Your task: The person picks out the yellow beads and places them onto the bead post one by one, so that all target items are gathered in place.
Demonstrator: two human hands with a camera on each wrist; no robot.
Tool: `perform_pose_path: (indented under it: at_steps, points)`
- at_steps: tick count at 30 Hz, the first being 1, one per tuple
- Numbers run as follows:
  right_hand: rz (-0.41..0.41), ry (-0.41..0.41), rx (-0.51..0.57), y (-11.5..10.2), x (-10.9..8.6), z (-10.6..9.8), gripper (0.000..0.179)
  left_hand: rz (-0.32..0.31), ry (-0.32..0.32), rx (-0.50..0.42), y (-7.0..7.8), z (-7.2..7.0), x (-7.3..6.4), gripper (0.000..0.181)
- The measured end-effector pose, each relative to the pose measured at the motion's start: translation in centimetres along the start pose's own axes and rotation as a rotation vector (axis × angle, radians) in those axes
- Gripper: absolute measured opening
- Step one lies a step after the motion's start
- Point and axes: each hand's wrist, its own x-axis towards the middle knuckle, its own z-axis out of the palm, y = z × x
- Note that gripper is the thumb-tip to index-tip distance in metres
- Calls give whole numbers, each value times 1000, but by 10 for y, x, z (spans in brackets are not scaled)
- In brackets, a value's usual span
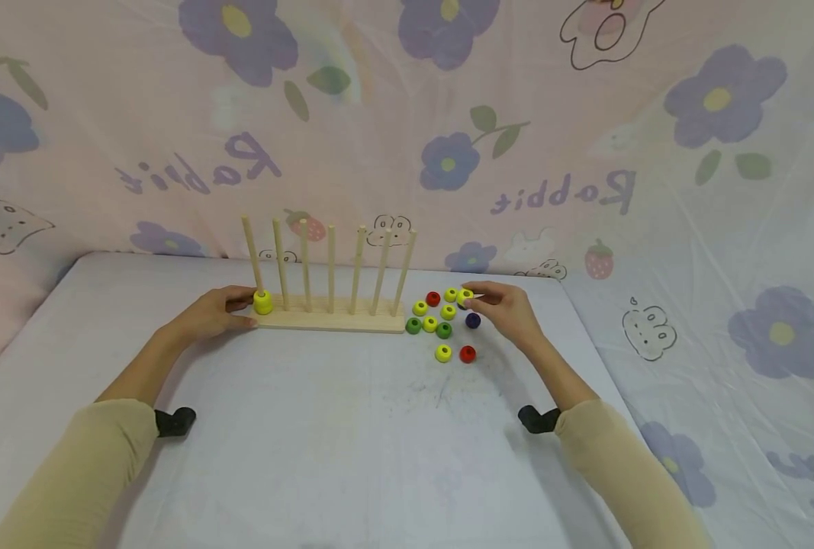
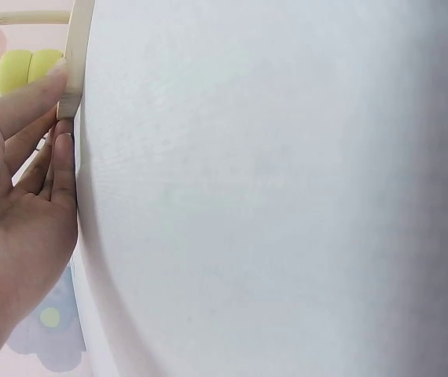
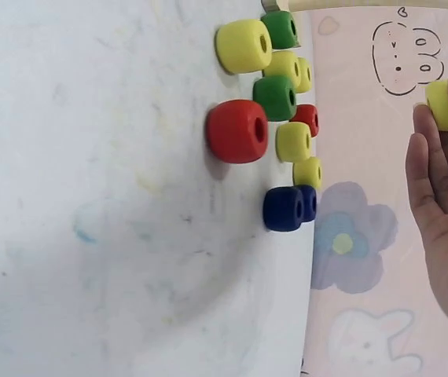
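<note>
A wooden peg rack (image 1: 331,324) with a row of upright pegs stands on the table. Two yellow beads (image 2: 29,72) sit stacked at the foot of its leftmost peg. My left hand (image 1: 209,314) grips the left end of the rack's base, thumb at the front edge and fingers around the end. To the right of the rack, my right hand (image 1: 506,309) pinches a yellow bead (image 3: 442,105) between thumb and fingertips, raised above the tabletop. Loose beads lie below and left of that hand, among them a red bead (image 3: 238,131) and a dark blue bead (image 1: 473,320).
Several yellow, green and red beads are scattered off the rack's right end, including a green bead (image 1: 444,330) and a yellow bead (image 1: 443,353) nearer the front. A white cloth covers the table (image 1: 310,442). Behind it hangs a flower-print curtain (image 1: 379,114).
</note>
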Motion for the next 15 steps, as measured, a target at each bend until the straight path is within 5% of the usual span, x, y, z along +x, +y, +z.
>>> perform_pose_path:
  at_steps: [15]
  points:
    - [-56,3,45,-47,7,-10,32,2,-2,8,1,-1,-1,76]
